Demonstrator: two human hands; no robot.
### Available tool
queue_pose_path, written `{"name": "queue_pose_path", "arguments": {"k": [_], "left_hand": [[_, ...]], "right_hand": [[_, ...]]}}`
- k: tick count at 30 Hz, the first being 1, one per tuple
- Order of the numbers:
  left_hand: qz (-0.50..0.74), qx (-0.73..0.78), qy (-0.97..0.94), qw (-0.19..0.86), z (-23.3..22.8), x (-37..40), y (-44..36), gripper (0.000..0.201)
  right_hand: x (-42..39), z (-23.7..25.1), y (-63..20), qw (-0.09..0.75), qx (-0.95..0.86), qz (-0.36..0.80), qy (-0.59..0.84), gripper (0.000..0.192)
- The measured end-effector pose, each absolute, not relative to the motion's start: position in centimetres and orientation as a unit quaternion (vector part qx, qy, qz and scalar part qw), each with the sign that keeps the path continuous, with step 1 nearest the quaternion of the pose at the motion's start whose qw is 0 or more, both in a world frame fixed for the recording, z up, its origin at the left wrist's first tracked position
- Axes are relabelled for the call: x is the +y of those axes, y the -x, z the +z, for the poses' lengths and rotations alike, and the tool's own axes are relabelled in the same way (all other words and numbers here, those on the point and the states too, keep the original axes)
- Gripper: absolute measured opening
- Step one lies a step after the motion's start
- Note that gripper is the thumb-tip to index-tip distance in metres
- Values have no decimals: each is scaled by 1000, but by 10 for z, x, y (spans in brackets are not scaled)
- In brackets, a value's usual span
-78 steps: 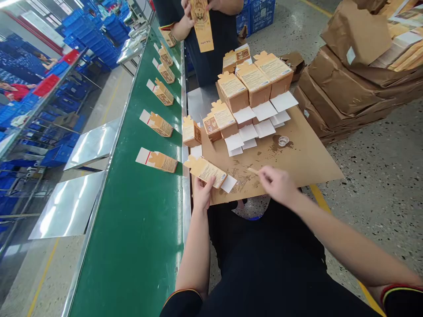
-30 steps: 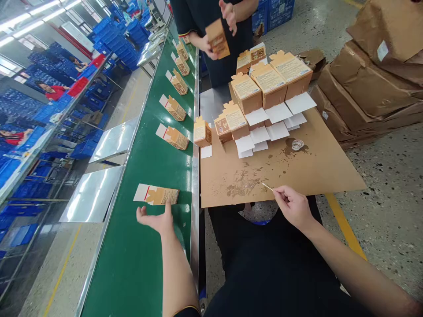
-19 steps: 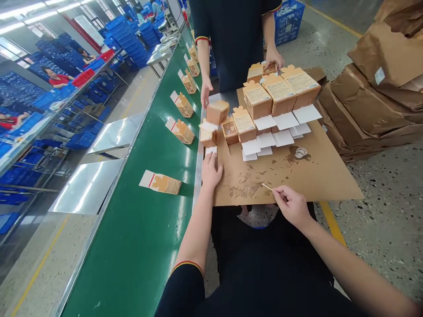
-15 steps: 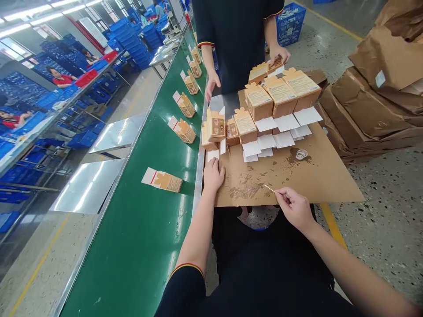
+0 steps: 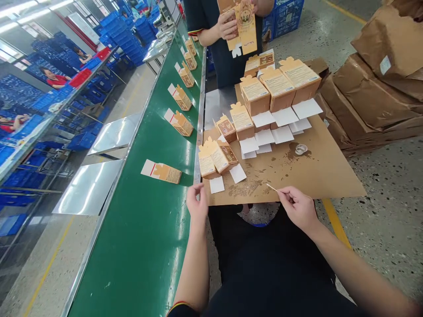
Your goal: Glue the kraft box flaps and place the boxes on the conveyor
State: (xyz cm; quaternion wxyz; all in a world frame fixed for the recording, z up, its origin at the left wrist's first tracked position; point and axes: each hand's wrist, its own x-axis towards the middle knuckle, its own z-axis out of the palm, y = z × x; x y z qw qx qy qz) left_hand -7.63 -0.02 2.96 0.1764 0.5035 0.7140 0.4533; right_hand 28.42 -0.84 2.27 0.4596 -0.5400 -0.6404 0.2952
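Loosely, my left hand [image 5: 197, 204] curled empty, touching nothing, cartons [image 5: 214, 159] at its 1 o'clock | my right hand [image 5: 297, 207] pinched a thin stick [image 5: 271, 187] over the cardboard sheet [image 5: 317, 171].

boxes [image 5: 216, 157] on board [image 5: 317, 171] — conveyor [image 5: 148, 229] left, stick [image 5: 271, 187] right

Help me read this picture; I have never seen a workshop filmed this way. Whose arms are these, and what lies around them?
The camera sits on a worker's head and looks down, so the two bare arms are that worker's own. The right hand pinches a thin stick. The left hand holds nothing and hovers by a white flap of two small boxes. These sit on a stained cardboard sheet, with more boxes stacked behind. Left runs a green belt carrying a flat box. Opposite, another person's hand holds a box.
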Motion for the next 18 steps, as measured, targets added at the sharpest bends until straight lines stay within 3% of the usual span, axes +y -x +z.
{"name": "queue_pose_path", "arguments": {"k": [3,7,13,18], "left_hand": [[452,761,-396,244,42,56,92,32],[374,783,-409,283,41,97,90,33],[520,710,-317,353,22,26,83,45],[596,607,-290,439,24,-7,74,74]], "right_hand": [[-1,28,-269,449,-664,316,508,40],[3,32,-253,440,-686,329,477,35],[-15,27,-250,442,-691,315,478,31],[-14,16,-212,404,-769,270,415,30]]}}
